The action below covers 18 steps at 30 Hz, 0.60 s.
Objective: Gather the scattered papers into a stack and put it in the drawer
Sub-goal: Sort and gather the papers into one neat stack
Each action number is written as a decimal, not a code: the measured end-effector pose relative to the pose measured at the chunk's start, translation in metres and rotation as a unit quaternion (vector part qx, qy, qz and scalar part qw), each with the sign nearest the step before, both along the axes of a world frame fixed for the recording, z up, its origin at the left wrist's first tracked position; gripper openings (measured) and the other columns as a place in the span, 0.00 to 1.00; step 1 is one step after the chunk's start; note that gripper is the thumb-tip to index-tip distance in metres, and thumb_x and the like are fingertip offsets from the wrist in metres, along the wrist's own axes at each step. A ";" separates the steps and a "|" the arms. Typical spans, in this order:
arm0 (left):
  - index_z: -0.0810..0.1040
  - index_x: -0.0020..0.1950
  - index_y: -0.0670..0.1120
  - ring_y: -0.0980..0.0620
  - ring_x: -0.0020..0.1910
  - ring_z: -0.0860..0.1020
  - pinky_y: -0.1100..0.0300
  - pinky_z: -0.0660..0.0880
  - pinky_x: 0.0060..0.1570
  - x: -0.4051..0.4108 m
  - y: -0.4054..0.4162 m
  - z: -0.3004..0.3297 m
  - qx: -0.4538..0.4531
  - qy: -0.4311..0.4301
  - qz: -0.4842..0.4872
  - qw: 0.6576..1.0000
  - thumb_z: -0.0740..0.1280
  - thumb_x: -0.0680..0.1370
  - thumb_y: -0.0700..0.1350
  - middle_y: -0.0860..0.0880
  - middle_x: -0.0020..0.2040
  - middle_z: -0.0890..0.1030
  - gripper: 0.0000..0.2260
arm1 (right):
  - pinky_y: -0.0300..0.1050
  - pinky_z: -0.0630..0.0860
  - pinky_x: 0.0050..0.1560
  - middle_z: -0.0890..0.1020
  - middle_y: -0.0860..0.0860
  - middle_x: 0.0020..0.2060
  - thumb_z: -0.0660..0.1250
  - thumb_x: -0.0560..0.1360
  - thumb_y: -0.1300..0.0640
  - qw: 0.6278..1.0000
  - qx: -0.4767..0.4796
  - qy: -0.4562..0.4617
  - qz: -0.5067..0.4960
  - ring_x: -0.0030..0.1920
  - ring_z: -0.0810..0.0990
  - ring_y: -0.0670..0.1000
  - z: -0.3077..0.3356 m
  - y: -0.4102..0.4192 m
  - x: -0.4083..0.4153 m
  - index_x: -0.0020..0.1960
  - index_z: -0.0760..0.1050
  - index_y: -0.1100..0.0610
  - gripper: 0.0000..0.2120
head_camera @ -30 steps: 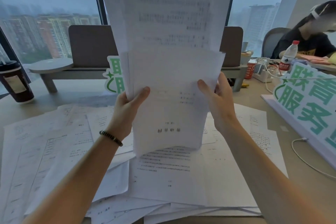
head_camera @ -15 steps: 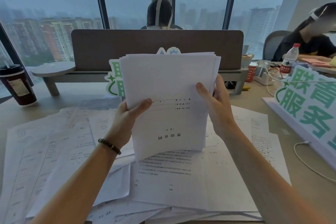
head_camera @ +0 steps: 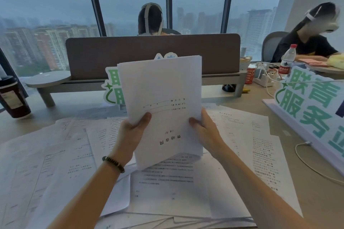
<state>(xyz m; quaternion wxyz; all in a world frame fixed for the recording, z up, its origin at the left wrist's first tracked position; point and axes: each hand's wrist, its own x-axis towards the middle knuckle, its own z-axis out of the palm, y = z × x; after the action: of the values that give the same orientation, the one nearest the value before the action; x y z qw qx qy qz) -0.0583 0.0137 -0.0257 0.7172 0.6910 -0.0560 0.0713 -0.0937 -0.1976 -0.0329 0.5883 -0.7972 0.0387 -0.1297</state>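
Note:
I hold a stack of white printed papers (head_camera: 163, 87) upright above the desk, its lower edge just over the sheets below. My left hand (head_camera: 130, 132) grips the stack's left side with the thumb across the front. My right hand (head_camera: 204, 130) grips its right side the same way. Many loose printed sheets (head_camera: 55, 163) lie spread and overlapping across the desk, with more sheets (head_camera: 251, 135) on the right. No drawer is in view.
A dark cup (head_camera: 13, 98) stands at the far left. A green-lettered sign (head_camera: 312, 106) leans at the right, with a white cable (head_camera: 307, 163) beside it. A brown divider (head_camera: 152, 54) closes off the desk's back; a water bottle (head_camera: 287, 61) and two seated people lie beyond.
The tall, uneven bundle has dropped and squared into a compact stack. Both hands have moved down with it, closer to the desk, and shifted to its lower sides.

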 end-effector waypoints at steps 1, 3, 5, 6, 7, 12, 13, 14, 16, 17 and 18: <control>0.83 0.45 0.49 0.52 0.43 0.84 0.60 0.79 0.39 0.004 0.002 0.003 0.036 0.003 0.007 0.999 0.71 0.77 0.48 0.52 0.43 0.86 0.04 | 0.60 0.77 0.60 0.81 0.45 0.56 0.61 0.81 0.55 1.000 -0.008 0.007 -0.003 0.57 0.80 0.50 0.003 0.000 -0.001 0.63 0.71 0.43 0.13; 0.82 0.44 0.51 0.53 0.43 0.83 0.60 0.79 0.40 0.009 0.007 0.011 0.076 0.010 0.007 0.997 0.70 0.78 0.48 0.53 0.43 0.84 0.04 | 0.56 0.78 0.59 0.81 0.46 0.55 0.60 0.81 0.52 0.999 -0.025 0.017 -0.009 0.56 0.81 0.51 0.007 -0.005 -0.003 0.61 0.72 0.47 0.09; 0.82 0.49 0.48 0.52 0.44 0.84 0.56 0.82 0.43 0.014 0.014 0.013 0.070 0.047 -0.049 0.995 0.69 0.79 0.49 0.50 0.45 0.86 0.06 | 0.55 0.76 0.60 0.80 0.49 0.58 0.55 0.82 0.42 0.989 -0.132 0.045 -0.055 0.59 0.79 0.54 0.007 -0.018 -0.002 0.63 0.72 0.50 0.16; 0.83 0.52 0.46 0.49 0.46 0.85 0.52 0.82 0.46 0.018 0.018 0.010 0.066 0.079 -0.074 0.992 0.68 0.79 0.50 0.48 0.47 0.87 0.09 | 0.57 0.73 0.63 0.78 0.52 0.62 0.52 0.81 0.37 0.967 -0.220 0.091 -0.091 0.62 0.77 0.56 0.004 -0.028 -0.001 0.66 0.71 0.50 0.22; 0.82 0.54 0.44 0.45 0.48 0.85 0.48 0.82 0.48 0.022 0.022 0.004 0.071 0.117 -0.091 0.986 0.67 0.79 0.51 0.45 0.49 0.87 0.12 | 0.61 0.70 0.66 0.74 0.56 0.66 0.48 0.80 0.34 0.931 -0.305 0.162 -0.121 0.65 0.74 0.59 0.000 -0.038 -0.003 0.70 0.68 0.50 0.28; 0.81 0.58 0.38 0.37 0.51 0.84 0.39 0.79 0.56 0.035 0.024 -0.041 0.183 0.260 -0.089 0.944 0.66 0.81 0.49 0.39 0.51 0.86 0.15 | 0.79 0.44 0.69 0.58 0.64 0.77 0.43 0.75 0.27 0.815 -0.402 0.394 -0.141 0.75 0.57 0.72 -0.031 -0.069 -0.005 0.76 0.59 0.46 0.37; 0.81 0.58 0.38 0.37 0.50 0.84 0.39 0.79 0.56 0.036 0.023 -0.048 0.194 0.269 -0.086 0.940 0.67 0.81 0.49 0.38 0.51 0.86 0.15 | 0.78 0.46 0.69 0.60 0.64 0.76 0.44 0.74 0.26 0.811 -0.409 0.395 -0.136 0.73 0.58 0.72 -0.039 -0.069 -0.003 0.75 0.60 0.46 0.37; 0.81 0.58 0.38 0.37 0.50 0.84 0.38 0.79 0.56 0.036 0.023 -0.052 0.199 0.273 -0.085 0.938 0.67 0.81 0.49 0.38 0.50 0.86 0.15 | 0.76 0.50 0.69 0.62 0.63 0.74 0.45 0.74 0.26 0.810 -0.421 0.388 -0.129 0.72 0.60 0.71 -0.045 -0.068 -0.002 0.74 0.60 0.46 0.36; 0.81 0.56 0.39 0.37 0.50 0.84 0.38 0.79 0.55 0.038 0.022 -0.056 0.204 0.272 -0.079 0.937 0.68 0.80 0.50 0.39 0.50 0.86 0.15 | 0.71 0.57 0.68 0.66 0.59 0.71 0.47 0.74 0.28 0.818 -0.441 0.349 -0.122 0.70 0.63 0.68 -0.054 -0.065 0.001 0.71 0.60 0.46 0.32; 0.81 0.56 0.39 0.37 0.50 0.84 0.38 0.79 0.56 0.039 0.021 -0.056 0.208 0.271 -0.077 0.937 0.68 0.80 0.50 0.39 0.50 0.86 0.15 | 0.69 0.60 0.67 0.67 0.57 0.70 0.49 0.75 0.30 0.829 -0.443 0.321 -0.119 0.69 0.64 0.66 -0.056 -0.065 0.001 0.71 0.60 0.47 0.31; 0.81 0.56 0.39 0.37 0.50 0.84 0.39 0.79 0.56 0.040 0.020 -0.056 0.211 0.270 -0.076 0.937 0.68 0.80 0.50 0.39 0.50 0.86 0.15 | 0.67 0.62 0.66 0.69 0.56 0.69 0.51 0.76 0.32 0.841 -0.442 0.288 -0.118 0.69 0.65 0.65 -0.056 -0.067 0.001 0.71 0.60 0.48 0.29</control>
<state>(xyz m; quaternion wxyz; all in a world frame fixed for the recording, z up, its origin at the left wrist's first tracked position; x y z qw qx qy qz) -0.0182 0.0336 -0.0820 0.5465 0.8133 0.0736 -0.1857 -0.0929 -0.2643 -0.0892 0.1164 -0.9634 0.2390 0.0335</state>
